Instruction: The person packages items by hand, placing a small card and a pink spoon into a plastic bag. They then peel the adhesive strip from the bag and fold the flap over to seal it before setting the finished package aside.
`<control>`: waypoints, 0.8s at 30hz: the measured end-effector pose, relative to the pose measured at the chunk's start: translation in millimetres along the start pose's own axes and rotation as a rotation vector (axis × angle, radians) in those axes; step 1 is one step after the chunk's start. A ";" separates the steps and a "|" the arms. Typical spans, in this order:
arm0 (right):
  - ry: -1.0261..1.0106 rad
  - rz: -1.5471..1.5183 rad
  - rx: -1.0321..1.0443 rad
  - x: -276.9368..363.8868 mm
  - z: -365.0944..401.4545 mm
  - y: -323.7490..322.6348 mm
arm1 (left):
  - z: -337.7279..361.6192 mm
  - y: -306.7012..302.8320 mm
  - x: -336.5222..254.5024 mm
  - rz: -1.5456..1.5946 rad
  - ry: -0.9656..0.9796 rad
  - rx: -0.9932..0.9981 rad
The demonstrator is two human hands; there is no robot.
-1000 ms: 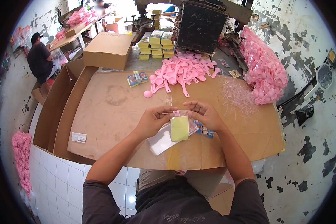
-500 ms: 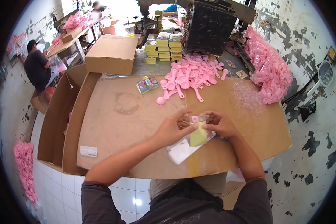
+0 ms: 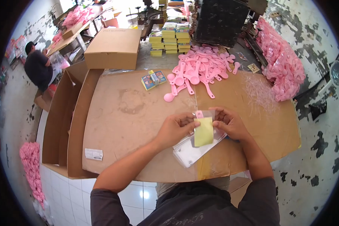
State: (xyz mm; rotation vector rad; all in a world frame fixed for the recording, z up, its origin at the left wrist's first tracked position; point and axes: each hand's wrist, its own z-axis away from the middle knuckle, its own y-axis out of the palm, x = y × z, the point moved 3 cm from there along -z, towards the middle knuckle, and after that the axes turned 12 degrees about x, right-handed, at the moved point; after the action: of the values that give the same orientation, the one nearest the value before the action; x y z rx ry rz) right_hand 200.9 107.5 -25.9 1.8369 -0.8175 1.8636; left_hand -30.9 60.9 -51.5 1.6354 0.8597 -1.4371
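Note:
A clear plastic bag (image 3: 210, 114) is stretched between my two hands above the cardboard tabletop. Inside or against it I see a pale yellow card (image 3: 203, 136) and the pink end of a spoon handle (image 3: 199, 113). My left hand (image 3: 178, 129) pinches the bag's left edge, thumb on the card. On the other edge, my right hand (image 3: 231, 123) grips it with thumb and fingers. Beneath them lies a pile of flat clear bags (image 3: 194, 153). Something blue is mostly hidden under my right wrist. A heap of pink spoons (image 3: 199, 69) lies beyond my hands.
A banded card bundle (image 3: 153, 80) lies left of the spoons, with stacked cards (image 3: 170, 37) behind. A closed carton (image 3: 111, 49) and an open box (image 3: 58, 124) stand left. Plastic strips (image 3: 260, 92) and a large spoon bag (image 3: 280, 64) are right. Another person (image 3: 38, 67) sits far left.
The yellow card has turned more upright and faces me flatter, with the bag spread wider between my hands. The whole view has shifted slightly.

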 end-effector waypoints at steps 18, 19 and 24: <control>0.106 1.019 -0.153 25.7 97.6 -59.8 | 107.8 -238.6 -80.8 0.351 0.698 -1.232; 0.129 1.027 -0.147 24.5 97.6 -60.4 | 101.4 -233.1 -76.9 0.318 0.639 -1.178; 0.265 0.881 -0.117 13.1 98.2 -67.3 | 30.3 -150.6 -38.1 -0.267 0.182 -0.675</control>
State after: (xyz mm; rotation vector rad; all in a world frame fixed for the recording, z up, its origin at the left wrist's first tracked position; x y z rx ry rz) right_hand 318.3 92.5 -7.6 1.1752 -1.7718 2.3961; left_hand -181.9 104.7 -33.4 1.1668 1.5176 -1.0003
